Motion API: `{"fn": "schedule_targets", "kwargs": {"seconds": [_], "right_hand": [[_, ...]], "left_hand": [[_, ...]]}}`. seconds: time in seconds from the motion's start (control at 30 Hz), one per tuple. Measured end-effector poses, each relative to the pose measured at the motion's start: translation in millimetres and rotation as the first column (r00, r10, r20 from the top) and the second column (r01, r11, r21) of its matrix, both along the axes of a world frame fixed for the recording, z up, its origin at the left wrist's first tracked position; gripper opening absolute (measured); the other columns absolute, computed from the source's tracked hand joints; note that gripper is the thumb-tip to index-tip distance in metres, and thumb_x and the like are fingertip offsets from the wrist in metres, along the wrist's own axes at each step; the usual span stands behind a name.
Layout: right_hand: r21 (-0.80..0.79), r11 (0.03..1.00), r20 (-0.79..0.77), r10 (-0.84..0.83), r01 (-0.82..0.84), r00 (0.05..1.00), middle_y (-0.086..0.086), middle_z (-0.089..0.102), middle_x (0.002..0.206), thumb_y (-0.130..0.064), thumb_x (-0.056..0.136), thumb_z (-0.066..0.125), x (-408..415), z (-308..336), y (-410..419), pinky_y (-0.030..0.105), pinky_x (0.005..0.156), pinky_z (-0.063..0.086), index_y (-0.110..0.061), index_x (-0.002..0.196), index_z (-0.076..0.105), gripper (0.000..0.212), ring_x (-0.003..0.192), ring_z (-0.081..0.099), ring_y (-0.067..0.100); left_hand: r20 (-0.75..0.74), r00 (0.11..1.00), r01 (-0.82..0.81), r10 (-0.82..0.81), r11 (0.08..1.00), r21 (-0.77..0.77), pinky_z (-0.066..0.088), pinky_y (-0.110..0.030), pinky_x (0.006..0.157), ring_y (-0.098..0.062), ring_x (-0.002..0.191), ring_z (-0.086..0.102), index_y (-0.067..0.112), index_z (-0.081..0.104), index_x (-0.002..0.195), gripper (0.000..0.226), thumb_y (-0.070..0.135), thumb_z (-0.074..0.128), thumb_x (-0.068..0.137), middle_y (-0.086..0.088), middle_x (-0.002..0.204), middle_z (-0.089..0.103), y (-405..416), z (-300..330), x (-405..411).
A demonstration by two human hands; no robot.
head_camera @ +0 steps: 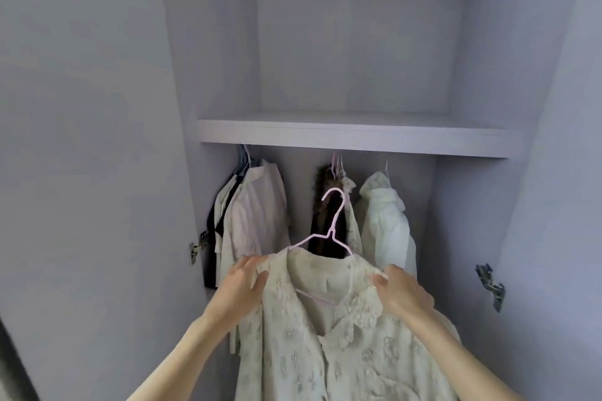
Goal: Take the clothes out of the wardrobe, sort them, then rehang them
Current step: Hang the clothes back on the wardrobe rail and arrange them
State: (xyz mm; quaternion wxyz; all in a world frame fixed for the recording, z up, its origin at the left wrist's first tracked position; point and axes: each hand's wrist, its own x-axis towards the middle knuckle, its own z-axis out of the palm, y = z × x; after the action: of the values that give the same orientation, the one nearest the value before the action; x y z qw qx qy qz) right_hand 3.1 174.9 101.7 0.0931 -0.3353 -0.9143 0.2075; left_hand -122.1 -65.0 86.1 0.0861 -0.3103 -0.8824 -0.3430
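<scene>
1. Wardrobe (325,42): pale lilac interior, both doors swung open; metal hinges show on the left and right door edges.
2. Shelf (351,137): spans the wardrobe's width, above the hanging space.
3. Blouse (342,352): cream lace, scalloped collar, buttoned front; held up in front of the hanging space, below the shelf, at lower centre. Its shoulders sit on the hanger.
4. Left group (250,221): several pale and dark garments hanging close together at the left end, under the shelf.
5. White top (386,225): hangs alone to the right, behind the blouse.
6. Dark garment (329,205): brown, fuzzy, hangs at centre, partly behind the hanger's hook.
7. Left hand (244,283): fingers curled round the blouse's left shoulder, thumb on the front of the cloth.
8. Right hand (400,290): fingers pinch the blouse's right shoulder at the hanger's end.
9. Hanger (332,231): pink wire, hook upright and free between the two hands, not on any rail.
</scene>
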Motion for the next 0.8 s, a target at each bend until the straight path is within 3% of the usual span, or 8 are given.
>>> {"fn": "schedule_targets", "kwargs": {"seconds": [0.13,0.23,0.33,0.4,0.47,0.6,0.67,0.8], "right_hand": [[-0.464,0.882,-0.078,0.055,-0.085,0.995,-0.002,0.049,0.081,-0.028,0.097,0.040,-50,0,20,0.024,0.062,0.042,-0.010,0.107,0.048,0.022,0.074,0.051,0.012],[-0.632,0.771,-0.091,0.023,-0.076,0.996,0.006,0.056,0.081,-0.022,0.095,0.048,-83,8,28,0.025,0.060,0.044,-0.001,0.114,0.051,0.029,0.073,0.053,0.017],[-0.668,0.729,-0.217,0.001,-0.150,0.976,0.009,0.058,0.095,-0.022,0.096,0.047,-114,14,34,0.030,0.080,0.045,-0.004,0.109,0.054,0.024,0.087,0.055,0.021],[-0.655,0.731,-0.279,0.001,-0.191,0.960,0.006,0.054,0.094,-0.023,0.098,0.045,-132,18,32,0.028,0.073,0.042,-0.007,0.097,0.052,0.019,0.083,0.051,0.017],[-0.618,0.756,-0.325,0.006,-0.217,0.946,0.003,0.045,0.084,-0.025,0.098,0.042,-148,22,29,0.024,0.059,0.034,-0.009,0.083,0.044,0.023,0.074,0.044,0.014],[-0.616,0.738,-0.417,-0.007,-0.277,0.909,-0.003,0.039,0.078,-0.025,0.100,0.038,-192,25,34,0.021,0.059,0.031,-0.018,0.074,0.037,0.027,0.069,0.039,0.009],[-0.631,0.724,-0.445,-0.046,-0.277,0.894,0.001,0.049,0.096,-0.025,0.100,0.037,-216,28,37,0.026,0.074,0.037,-0.014,0.095,0.048,0.016,0.087,0.048,0.014],[-0.624,0.748,-0.472,-0.130,-0.226,0.872,0.009,0.047,0.129,-0.025,0.101,0.036,-264,35,44,0.029,0.088,0.034,-0.004,0.134,0.038,0.039,0.115,0.046,0.025]], "left_hand": [[-0.137,0.991,0.004,-0.003,1.000,0.008,0.027,-0.028,0.108,-0.018,0.134,0.032,0.012,0.045,0.134,0.037,0.017,0.042,0.098,-0.003,0.140,0.042,28,27,-41],[-0.212,0.977,-0.001,0.012,0.999,0.051,0.022,-0.025,0.107,-0.018,0.136,0.027,0.011,0.046,0.134,0.036,0.015,0.041,0.098,-0.004,0.142,0.039,46,57,-64],[-0.302,0.952,-0.024,0.055,0.994,0.107,0.018,-0.018,0.104,-0.019,0.136,0.027,0.010,0.049,0.131,0.035,0.013,0.042,0.097,-0.006,0.143,0.038,60,80,-81],[-0.359,0.930,-0.032,0.072,0.993,0.118,0.011,-0.015,0.104,-0.020,0.139,0.022,0.010,0.048,0.133,0.037,0.013,0.040,0.097,-0.007,0.146,0.035,67,90,-94],[-0.400,0.914,-0.034,0.069,0.995,0.093,0.010,-0.026,0.113,-0.021,0.142,0.015,0.013,0.044,0.137,0.045,0.023,0.032,0.095,-0.008,0.150,0.029,74,98,-110],[-0.556,0.827,-0.075,0.076,0.997,0.025,0.007,-0.045,0.115,-0.025,0.143,0.007,0.017,0.033,0.144,0.056,0.035,0.020,0.093,-0.009,0.154,0.020,91,117,-149],[-0.610,0.790,-0.089,0.064,0.996,-0.010,0.004,-0.045,0.113,-0.027,0.143,0.006,0.019,0.027,0.146,0.058,0.037,0.015,0.092,-0.010,0.154,0.017,98,128,-168],[-0.658,0.752,-0.092,0.043,0.995,-0.041,0.003,-0.049,0.111,-0.032,0.142,0.009,0.022,0.023,0.147,0.055,0.039,0.018,0.094,-0.012,0.154,0.016,112,143,-205]]}}
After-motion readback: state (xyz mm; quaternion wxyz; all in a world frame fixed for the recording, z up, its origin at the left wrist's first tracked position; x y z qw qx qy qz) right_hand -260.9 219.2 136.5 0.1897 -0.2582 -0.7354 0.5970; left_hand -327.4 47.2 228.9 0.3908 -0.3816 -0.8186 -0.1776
